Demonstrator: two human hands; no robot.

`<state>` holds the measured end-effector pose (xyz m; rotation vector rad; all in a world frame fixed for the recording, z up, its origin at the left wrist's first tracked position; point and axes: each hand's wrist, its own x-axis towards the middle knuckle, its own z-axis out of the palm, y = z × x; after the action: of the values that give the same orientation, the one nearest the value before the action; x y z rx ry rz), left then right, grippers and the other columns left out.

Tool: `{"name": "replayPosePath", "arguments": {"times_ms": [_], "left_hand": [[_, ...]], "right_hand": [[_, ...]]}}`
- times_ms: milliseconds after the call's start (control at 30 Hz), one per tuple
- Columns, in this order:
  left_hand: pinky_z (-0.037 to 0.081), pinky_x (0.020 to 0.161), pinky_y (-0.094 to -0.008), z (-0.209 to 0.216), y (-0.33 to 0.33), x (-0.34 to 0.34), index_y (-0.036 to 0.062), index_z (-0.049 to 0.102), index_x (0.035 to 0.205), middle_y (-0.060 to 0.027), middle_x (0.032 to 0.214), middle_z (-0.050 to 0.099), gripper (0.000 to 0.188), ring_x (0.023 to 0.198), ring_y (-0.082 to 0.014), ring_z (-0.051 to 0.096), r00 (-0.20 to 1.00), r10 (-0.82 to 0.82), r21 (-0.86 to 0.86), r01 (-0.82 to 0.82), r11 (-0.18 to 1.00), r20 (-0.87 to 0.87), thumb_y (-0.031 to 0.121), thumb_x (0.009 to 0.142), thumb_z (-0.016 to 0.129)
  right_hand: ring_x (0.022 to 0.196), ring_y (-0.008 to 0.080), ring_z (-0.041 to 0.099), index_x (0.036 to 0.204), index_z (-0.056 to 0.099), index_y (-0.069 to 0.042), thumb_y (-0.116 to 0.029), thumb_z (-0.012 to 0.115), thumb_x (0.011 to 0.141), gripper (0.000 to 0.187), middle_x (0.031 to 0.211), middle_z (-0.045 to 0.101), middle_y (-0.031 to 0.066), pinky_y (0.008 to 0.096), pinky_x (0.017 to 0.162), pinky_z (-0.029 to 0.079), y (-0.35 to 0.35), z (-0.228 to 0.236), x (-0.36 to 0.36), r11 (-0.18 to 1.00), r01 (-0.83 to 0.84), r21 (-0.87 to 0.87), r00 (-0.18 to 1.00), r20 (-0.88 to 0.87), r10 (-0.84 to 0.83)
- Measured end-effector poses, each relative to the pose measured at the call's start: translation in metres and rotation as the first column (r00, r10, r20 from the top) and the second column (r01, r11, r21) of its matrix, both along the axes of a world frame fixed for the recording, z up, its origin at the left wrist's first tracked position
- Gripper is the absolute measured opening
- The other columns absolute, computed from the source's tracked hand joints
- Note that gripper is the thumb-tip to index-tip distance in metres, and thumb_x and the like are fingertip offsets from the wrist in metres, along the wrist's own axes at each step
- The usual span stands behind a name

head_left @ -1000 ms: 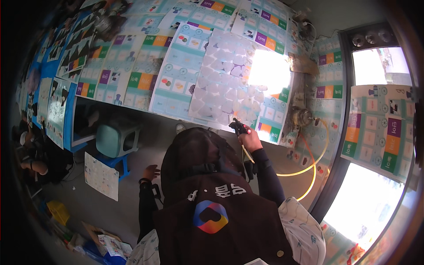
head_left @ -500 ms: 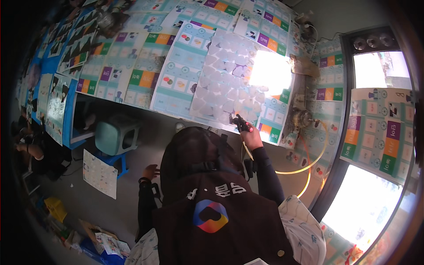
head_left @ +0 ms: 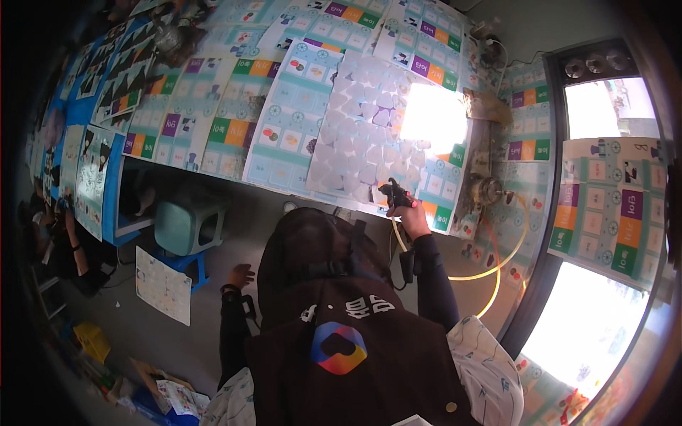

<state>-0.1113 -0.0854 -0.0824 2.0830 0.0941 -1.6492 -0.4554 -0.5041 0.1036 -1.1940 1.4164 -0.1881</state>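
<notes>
My right hand (head_left: 415,218) is closed around a black pistol-shaped air gun (head_left: 396,194) with a red detail near the trigger. A pale yellow hose (head_left: 398,234) hangs from its grip. The gun's tip is over the lower edge of a pale sheet (head_left: 344,145) covered with grey, rounded shapes. That sheet lies on printed sheets (head_left: 288,106) with colourful pictures. Away from the table, my left hand (head_left: 241,275) hangs low beside my body, empty, its fingers apart.
A grey-green stool (head_left: 186,226) stands left of me on a blue base, with a loose printed sheet (head_left: 163,285) beside it. Yellow hose (head_left: 522,234) loops from a metal fitting (head_left: 488,190) at right. Glare covers part of the table. Another person's arm (head_left: 74,241) shows far left.
My right hand has moved slightly right and nearer to me with the air gun, which has turned a little. My left hand still hangs low. The other person's arm at far left has moved.
</notes>
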Motion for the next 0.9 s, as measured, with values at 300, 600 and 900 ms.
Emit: {"name": "replayPosePath", "arguments": {"times_ms": [300, 600, 900], "left_hand": [[0.042, 0.085, -0.0428, 0.187, -0.167, 0.041, 0.0075, 0.06, 0.098, -0.0084, 0.088, 0.06, 0.018, 0.09, -0.0285, 0.056, -0.077, -0.16, 0.165, 0.724, 0.67, 0.984, 0.009, 0.081, 0.054], [0.038, 0.095, -0.0398, 0.38, -0.272, -0.001, 0.011, 0.062, 0.084, -0.0012, 0.092, 0.058, 0.009, 0.096, -0.0156, 0.057, -0.524, 0.358, 0.453, 0.851, 0.267, 0.773, 0.011, 0.075, 0.061], [0.038, 0.096, -0.037, 0.403, -0.298, -0.016, 0.0123, 0.062, 0.084, -0.0001, 0.091, 0.06, 0.007, 0.096, -0.0139, 0.057, -0.573, 0.441, 0.589, 0.8, 0.115, 0.691, 0.013, 0.078, 0.059]], "right_hand": [[0.053, 0.0188, 0.055, 0.085, 0.058, 0.002, -0.005, 0.049, 0.07, 0.019, 0.061, 0.055, 0.0101, 0.0311, 0.049, 0.042, -0.017, -0.005, 0.026, 0.995, -0.061, -0.079, 0.995, -0.085, 0.054], [0.053, 0.0212, 0.057, 0.085, 0.057, 0.002, -0.006, 0.048, 0.072, 0.018, 0.061, 0.058, 0.0116, 0.0346, 0.051, 0.045, -0.024, -0.011, 0.014, 0.983, -0.158, -0.096, 0.977, -0.16, 0.141], [0.046, 0.0164, 0.052, 0.08, 0.056, 0.001, -0.004, 0.049, 0.068, 0.014, 0.058, 0.054, 0.0071, 0.0297, 0.04, 0.038, -0.023, -0.013, 0.011, 0.976, -0.127, -0.175, 0.989, -0.095, 0.111]]}}
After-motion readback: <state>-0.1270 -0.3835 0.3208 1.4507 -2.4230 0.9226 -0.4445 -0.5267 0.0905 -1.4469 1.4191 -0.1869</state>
